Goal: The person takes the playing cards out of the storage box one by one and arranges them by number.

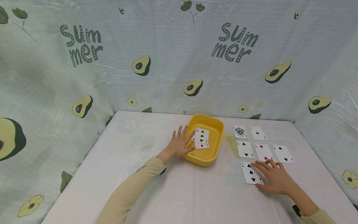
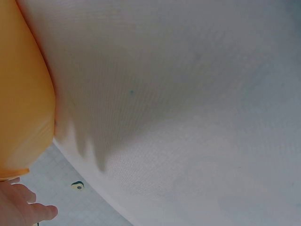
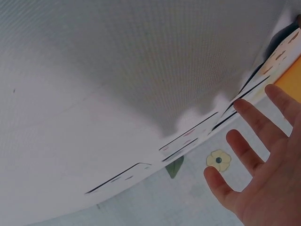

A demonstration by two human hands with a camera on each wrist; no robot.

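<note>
My left hand (image 1: 178, 145), fingers spread, rests over the left rim of a yellow plastic tub (image 1: 215, 123). Inside the tub, a playing card with black clubs (image 1: 202, 134) overlaps a red diamond card (image 1: 202, 146). At the right, my right hand (image 1: 275, 177) pinches a spade card (image 1: 247, 173) by its edges between thumb and index finger. That spade card (image 3: 282, 52) looks slightly raised off the table in the right wrist view. The other right fingers (image 3: 247, 150) are spread above the table.
Beyond my right hand lie a two of hearts (image 1: 263, 151), a two of spades (image 1: 283, 153) and a two of clubs (image 1: 245, 149). Farther back are an ornate ace (image 1: 240, 132) and an ace of clubs (image 1: 257, 133). A patterned sheet (image 1: 167, 40) hangs behind the white table (image 1: 218, 199).
</note>
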